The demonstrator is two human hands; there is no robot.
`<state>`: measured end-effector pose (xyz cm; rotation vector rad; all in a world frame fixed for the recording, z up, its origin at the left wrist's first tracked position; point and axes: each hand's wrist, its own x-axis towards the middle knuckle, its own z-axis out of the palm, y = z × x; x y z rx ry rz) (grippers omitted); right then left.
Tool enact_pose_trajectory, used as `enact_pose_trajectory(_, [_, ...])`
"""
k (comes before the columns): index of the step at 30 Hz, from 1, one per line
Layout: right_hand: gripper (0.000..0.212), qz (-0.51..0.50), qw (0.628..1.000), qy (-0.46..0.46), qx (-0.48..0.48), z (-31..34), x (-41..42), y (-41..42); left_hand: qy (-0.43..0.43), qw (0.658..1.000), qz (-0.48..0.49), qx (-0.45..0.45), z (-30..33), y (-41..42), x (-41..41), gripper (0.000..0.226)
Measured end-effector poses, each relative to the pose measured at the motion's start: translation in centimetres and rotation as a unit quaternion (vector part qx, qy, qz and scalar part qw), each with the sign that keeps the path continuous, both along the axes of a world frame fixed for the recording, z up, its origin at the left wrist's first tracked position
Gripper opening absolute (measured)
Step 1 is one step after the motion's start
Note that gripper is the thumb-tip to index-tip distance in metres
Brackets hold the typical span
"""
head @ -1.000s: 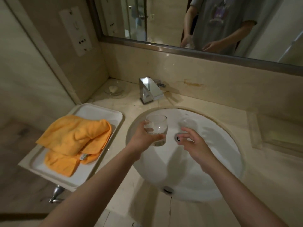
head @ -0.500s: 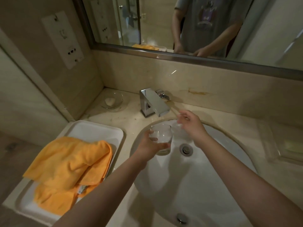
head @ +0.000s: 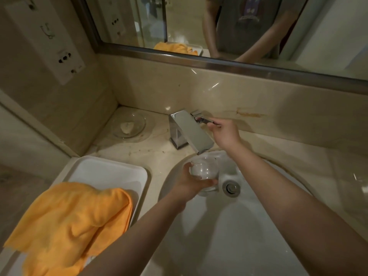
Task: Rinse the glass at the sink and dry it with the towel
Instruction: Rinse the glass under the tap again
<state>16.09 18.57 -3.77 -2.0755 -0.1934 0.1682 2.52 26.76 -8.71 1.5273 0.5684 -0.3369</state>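
Head view: glass (head: 205, 172) upright (mouth up) in left hand (head: 190, 183)

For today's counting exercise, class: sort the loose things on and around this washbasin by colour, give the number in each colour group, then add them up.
Clear: 2, the glass and the soap dish
Orange: 1, the towel
White: 1, the tray
Total: 4
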Motion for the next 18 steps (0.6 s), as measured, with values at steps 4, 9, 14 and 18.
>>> enact_pose_trajectory(4, [0.025,-0.013,1.0,0.013,0.004,-0.7,1.0,0.2,0.006,1.0,-0.001,-0.029,-0.6,-0.2,0.4,0.094])
enact_pose_trajectory(9, [0.025,-0.022,0.999,0.041,0.025,-1.0,1.5,0.1,0.017,0.998,0.003,-0.062,-1.1,-0.3,0.6,0.072])
enact_pose_trajectory(14, [0.026,0.009,0.997,0.073,0.038,-1.1,0.7,-0.3,0.035,0.995,0.012,-0.091,-1.7,-0.3,0.9,0.07])
enact_pose_trajectory(18, [0.037,-0.006,0.988,0.144,0.052,-2.9,-2.0,-1.9,0.043,0.993,0.008,-0.114,-2.5,-0.1,1.0,0.077])
